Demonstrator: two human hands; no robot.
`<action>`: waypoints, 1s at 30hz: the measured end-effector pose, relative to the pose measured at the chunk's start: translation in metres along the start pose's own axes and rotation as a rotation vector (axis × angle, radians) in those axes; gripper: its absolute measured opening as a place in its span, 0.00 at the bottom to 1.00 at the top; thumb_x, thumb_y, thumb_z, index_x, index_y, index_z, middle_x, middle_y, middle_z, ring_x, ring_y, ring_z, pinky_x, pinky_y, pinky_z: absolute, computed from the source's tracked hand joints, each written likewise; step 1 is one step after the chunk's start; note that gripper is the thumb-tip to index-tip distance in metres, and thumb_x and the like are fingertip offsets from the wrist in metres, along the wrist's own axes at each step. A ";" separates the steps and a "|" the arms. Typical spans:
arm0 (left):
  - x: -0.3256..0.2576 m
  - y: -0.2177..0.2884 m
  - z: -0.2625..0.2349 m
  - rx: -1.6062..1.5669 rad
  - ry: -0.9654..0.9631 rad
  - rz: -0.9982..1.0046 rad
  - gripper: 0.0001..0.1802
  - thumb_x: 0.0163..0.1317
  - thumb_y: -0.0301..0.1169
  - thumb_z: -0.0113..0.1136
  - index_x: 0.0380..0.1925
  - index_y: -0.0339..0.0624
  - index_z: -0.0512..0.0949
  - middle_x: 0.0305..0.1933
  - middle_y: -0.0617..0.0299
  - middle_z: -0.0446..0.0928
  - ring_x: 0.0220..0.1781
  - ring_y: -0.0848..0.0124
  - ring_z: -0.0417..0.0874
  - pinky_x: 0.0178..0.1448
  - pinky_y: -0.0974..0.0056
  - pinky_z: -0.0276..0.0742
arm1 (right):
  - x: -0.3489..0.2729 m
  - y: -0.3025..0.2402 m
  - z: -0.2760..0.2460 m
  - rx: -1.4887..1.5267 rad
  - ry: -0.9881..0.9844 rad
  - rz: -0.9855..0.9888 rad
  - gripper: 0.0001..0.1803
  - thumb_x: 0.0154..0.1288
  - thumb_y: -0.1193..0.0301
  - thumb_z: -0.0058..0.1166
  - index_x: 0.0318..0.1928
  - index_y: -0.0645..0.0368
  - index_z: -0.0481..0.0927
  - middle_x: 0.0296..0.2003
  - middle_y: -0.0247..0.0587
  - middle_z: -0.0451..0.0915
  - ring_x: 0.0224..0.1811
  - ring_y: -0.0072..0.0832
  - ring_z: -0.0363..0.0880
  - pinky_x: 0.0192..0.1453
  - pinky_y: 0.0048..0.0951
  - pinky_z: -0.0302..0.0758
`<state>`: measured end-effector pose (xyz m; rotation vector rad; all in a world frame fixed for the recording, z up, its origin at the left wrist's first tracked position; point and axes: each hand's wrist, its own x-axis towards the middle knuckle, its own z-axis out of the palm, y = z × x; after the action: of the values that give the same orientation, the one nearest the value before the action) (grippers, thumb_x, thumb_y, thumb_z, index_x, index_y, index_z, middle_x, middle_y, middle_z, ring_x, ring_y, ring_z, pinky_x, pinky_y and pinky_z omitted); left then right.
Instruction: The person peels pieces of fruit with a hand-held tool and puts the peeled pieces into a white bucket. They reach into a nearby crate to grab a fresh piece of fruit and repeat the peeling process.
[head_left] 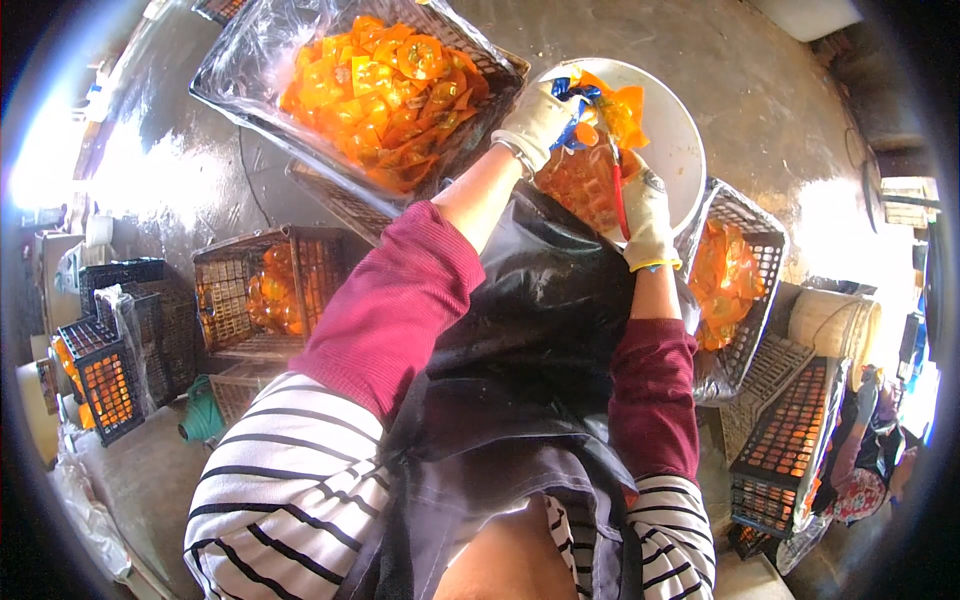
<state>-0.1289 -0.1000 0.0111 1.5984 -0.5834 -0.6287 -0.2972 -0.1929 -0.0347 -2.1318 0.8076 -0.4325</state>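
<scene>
My left hand point(533, 124), in a pale glove, is closed around a bunched blue wrapper point(574, 106) over a white bucket point(683, 145). An orange plastic piece point(625, 115) sticks out beside the wrapper; whether the two are joined I cannot tell. My right hand point(652, 212), also gloved, grips a slim red-handled hand tool point(618, 195) that points up toward the wrapper. The tool's tip is too small to make out. Reddish-orange pieces point(582, 188) lie in the bucket beneath both hands. The black apron point(545, 290) hides the bucket's near side.
A plastic-lined crate point(235, 103) heaped with shiny orange packets point(385, 95) stands front left. Another lined crate point(757, 290) with orange packets is right of the bucket. A tilted brown crate point(225, 300) lies left. Black crates point(105, 375) and stacked crates point(785, 440) flank me.
</scene>
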 end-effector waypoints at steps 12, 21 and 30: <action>-0.015 -0.023 -0.155 0.248 0.307 0.250 0.17 0.59 0.45 0.61 0.37 0.42 0.82 0.32 0.62 0.82 0.33 0.71 0.81 0.40 0.66 0.75 | -0.021 -0.036 -0.050 0.711 0.247 0.145 0.20 0.68 0.56 0.47 0.50 0.58 0.77 0.37 0.46 0.81 0.24 0.23 0.74 0.23 0.19 0.66; -0.011 -0.037 -0.194 0.777 0.296 -0.293 0.25 0.55 0.50 0.66 0.48 0.49 0.79 0.37 0.61 0.81 0.36 0.68 0.79 0.41 0.62 0.74 | -0.019 0.005 -0.088 1.642 -0.034 -0.086 0.39 0.61 0.45 0.51 0.60 0.65 0.66 0.57 0.43 0.71 0.57 0.33 0.67 0.64 0.35 0.60; 0.061 -0.098 -0.153 1.392 -0.088 -0.310 0.35 0.59 0.48 0.60 0.65 0.53 0.63 0.62 0.52 0.70 0.59 0.56 0.75 0.59 0.57 0.74 | -0.002 -0.032 -0.057 1.543 0.006 0.169 0.28 0.69 0.55 0.45 0.60 0.65 0.69 0.60 0.46 0.71 0.62 0.33 0.70 0.70 0.37 0.63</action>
<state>0.0218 -0.0213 -0.0763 3.0123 -0.9328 -0.5119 -0.3171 -0.2081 0.0253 -0.6214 0.3621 -0.6578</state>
